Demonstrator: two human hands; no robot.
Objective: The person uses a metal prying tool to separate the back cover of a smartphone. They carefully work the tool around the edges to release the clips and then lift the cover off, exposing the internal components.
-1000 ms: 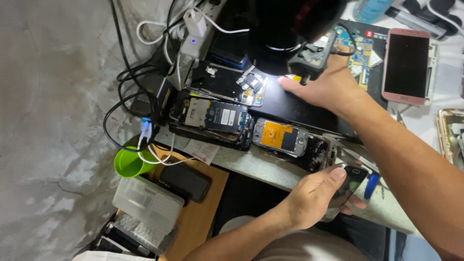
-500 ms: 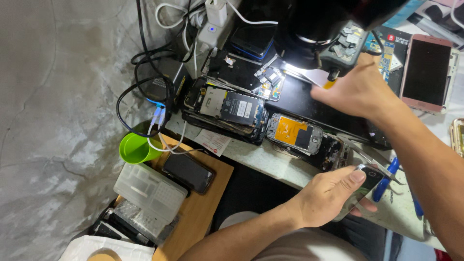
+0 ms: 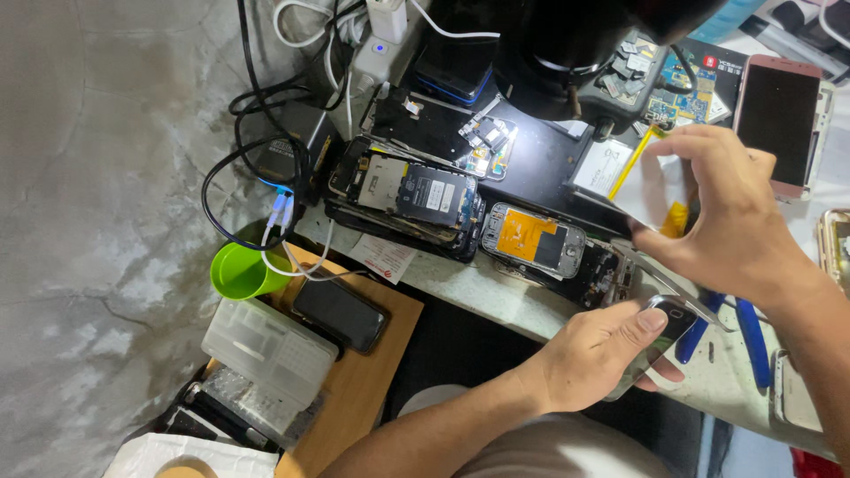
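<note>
**Two hands full beside the gutted handsets**

My left hand (image 3: pixel 602 358) is closed round a small dark handset with a shiny rim (image 3: pixel 662 335). The thumb lies flat on its face and the other fingers are curled underneath. I hold it just right of and below the opened phone with the orange-yellow inner plate (image 3: pixel 536 239), which I take as my marker.

My right hand (image 3: pixel 739 226) is further right and higher. Its thumb and fingertips pinch a thin pale flat panel with a yellow strip (image 3: pixel 651 190), raised off the bench. It could be a battery or a backing sheet; glare hides which.

I judge this the stage where a loose part is held near the handset, the two apart. Any next move calls for a light pinch, since the strip looks easy to crease.

The count:
- Left of the marker lies one larger stripped black phone with a dark battery (image 3: pixel 403 195), so two open handsets are clear.
- Far right of the marker is one pink phone with a dark screen (image 3: pixel 779 115).
- Lower left of the marker are one black phone on the wooden board (image 3: pixel 341 314), one green plastic cup (image 3: pixel 237 270) and one clear plastic parts box (image 3: pixel 270 350).
- Lower right, beyond my left hand, lie the blue-handled tools (image 3: pixel 751 332), seemingly two handles.
</note>
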